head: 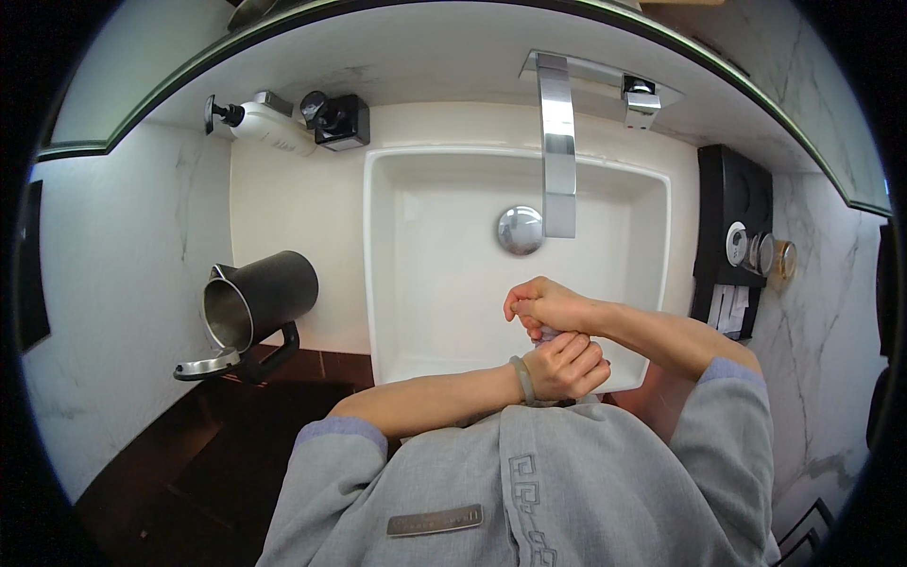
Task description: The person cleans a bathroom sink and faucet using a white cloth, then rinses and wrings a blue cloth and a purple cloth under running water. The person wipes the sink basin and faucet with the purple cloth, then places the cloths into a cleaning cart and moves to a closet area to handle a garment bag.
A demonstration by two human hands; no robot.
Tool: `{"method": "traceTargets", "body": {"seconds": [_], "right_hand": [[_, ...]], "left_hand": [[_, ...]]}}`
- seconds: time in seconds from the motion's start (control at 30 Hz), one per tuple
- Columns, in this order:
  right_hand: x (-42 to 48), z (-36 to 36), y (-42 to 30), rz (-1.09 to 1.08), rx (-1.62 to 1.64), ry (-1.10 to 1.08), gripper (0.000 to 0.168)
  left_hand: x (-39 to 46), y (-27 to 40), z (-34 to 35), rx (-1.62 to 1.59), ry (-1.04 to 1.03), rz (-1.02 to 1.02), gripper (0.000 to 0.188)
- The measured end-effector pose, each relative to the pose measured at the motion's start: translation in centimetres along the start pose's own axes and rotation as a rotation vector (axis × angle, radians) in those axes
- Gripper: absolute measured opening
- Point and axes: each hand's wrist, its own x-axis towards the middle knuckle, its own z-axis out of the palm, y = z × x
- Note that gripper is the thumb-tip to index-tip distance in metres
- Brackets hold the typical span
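Both my hands are together over the front of a white rectangular sink basin (439,283). My left hand (567,365), with a pale bangle at its wrist, is curled with its knuckles up. Just beyond it my right hand (549,305) has its fingers bent. A bit of pale purple cloth (548,334) shows between the two; both hands seem closed on it, most of it hidden. Past the hands lie the round chrome drain cover (520,230) and the long flat chrome faucet spout (558,156).
An open-lidded dark kettle (280,294) stands left of the basin. Behind it are a white pump bottle (273,127) and a black bottle (344,122). A black organizer (733,191) with glass jars is right. A mirror edge (453,7) overhangs the back.
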Motion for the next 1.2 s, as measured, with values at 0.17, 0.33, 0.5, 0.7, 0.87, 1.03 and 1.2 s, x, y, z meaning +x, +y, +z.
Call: {"method": "traceTargets", "body": {"seconds": [0.17, 0.33, 0.5, 0.7, 0.87, 1.03, 1.2], "right_hand": [[0.7, -0.3, 0.3, 0.0, -0.065, -0.011, 0.015], [1.7, -1.1, 0.9, -0.01, -0.028, 0.007, 0.019], [2.6, -2.3, 3.7, -0.071, 0.626, 0.008, 0.033], [-2.2, -0.8, 5.3, -0.345, 0.631, -0.029, 0.043], [-4.3, 2.1, 3.3, -0.621, 0.056, 0.307, 0.053], [-6.4, 6.2, 2.5, -0.899, -0.202, 0.581, 0.035], [-8.7, 7.6, 2.2, -1.077, -0.279, 0.877, 0.02]], "left_hand": [[-0.3, -0.4, 0.4, 0.004, -0.014, 0.024, 0.014], [-0.9, -1.1, 0.4, -0.075, -0.136, -0.003, 0.012], [-0.9, -4.0, -2.4, -0.45, 0.006, -0.411, 0.021], [-3.9, -6.6, -7.9, -1.24, 0.254, -1.252, 0.059], [-2.7, -6.6, -10.6, -1.17, 0.313, -1.31, 0.053], [-1.4, -5.2, -13.0, -1.16, 0.312, -1.288, 0.052], [-1.4, -3.7, -14.8, -1.232, 0.348, -1.225, 0.055]]}}
